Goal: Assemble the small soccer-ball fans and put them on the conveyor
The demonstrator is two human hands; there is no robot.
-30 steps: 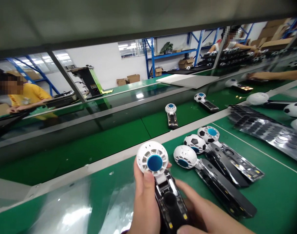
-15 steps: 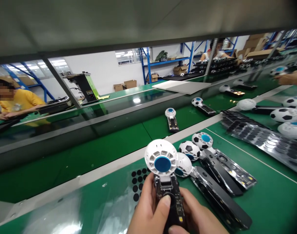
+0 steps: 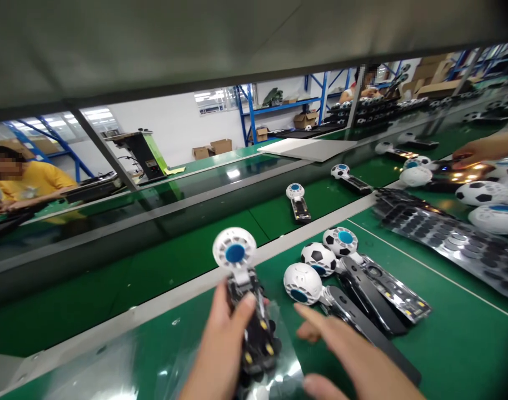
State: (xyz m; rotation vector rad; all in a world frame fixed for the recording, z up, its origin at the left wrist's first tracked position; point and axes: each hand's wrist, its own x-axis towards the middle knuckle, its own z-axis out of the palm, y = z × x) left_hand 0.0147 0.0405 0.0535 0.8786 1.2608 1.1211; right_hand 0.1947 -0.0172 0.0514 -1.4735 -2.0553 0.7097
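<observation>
My left hand (image 3: 220, 347) grips the black handle of a handheld fan (image 3: 244, 289) with a white round head and a blue centre, holding it out toward the belt edge. My right hand (image 3: 345, 350) is off the fan, fingers spread, index finger pointing toward a white fan head (image 3: 303, 282) lying on the green bench. Two more fans with football-patterned heads (image 3: 318, 258) lie beside it, their black handles (image 3: 374, 300) running to the right. A clear sheet of black round stickers (image 3: 279, 378) lies under my hands.
A green conveyor (image 3: 195, 244) carries several fans (image 3: 298, 201) away to the right. Sticker sheets (image 3: 446, 236) and more fan heads (image 3: 483, 193) lie at right, where another person's hand (image 3: 474, 151) reaches. A person in yellow (image 3: 33, 180) sits across at left.
My right hand has let go of the fan and opened, moving right toward the lying fans. My left hand has carried the fan left and forward.
</observation>
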